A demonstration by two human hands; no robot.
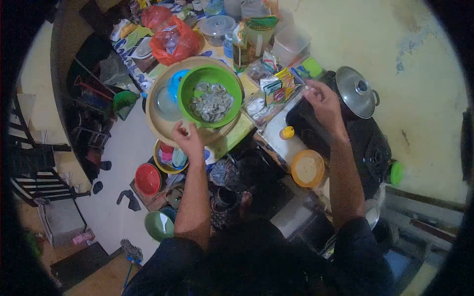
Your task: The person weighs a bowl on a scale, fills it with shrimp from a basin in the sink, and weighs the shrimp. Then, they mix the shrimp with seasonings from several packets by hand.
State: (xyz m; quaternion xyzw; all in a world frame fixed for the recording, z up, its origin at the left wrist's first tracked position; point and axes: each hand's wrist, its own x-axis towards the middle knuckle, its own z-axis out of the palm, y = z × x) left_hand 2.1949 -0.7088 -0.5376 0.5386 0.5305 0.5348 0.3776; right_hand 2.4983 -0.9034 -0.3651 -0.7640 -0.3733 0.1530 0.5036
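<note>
A green bowl [236,101] holds a heap of small greyish pieces, perhaps shellfish, and stands on a round woven tray [153,123]. My left hand [189,140] is just below the bowl's lower left rim, its thumb and fingers curled but apart, with nothing visible held. Over the stove's left side, my right hand [323,103] is raised with fingertips pinched together; something small and pale shows at the tips but is too small to name. Seasoning packets [279,89] lie in a clear container left of this hand.
A lidded pot [355,91] sits on the black stove [365,143]. Nearer are an orange-rimmed container [307,168] and a yellow-capped jar [287,132]. Red plastic bags [175,42] lie at the back left. A red bowl [148,179] and a dark green basin [159,225] are lower left.
</note>
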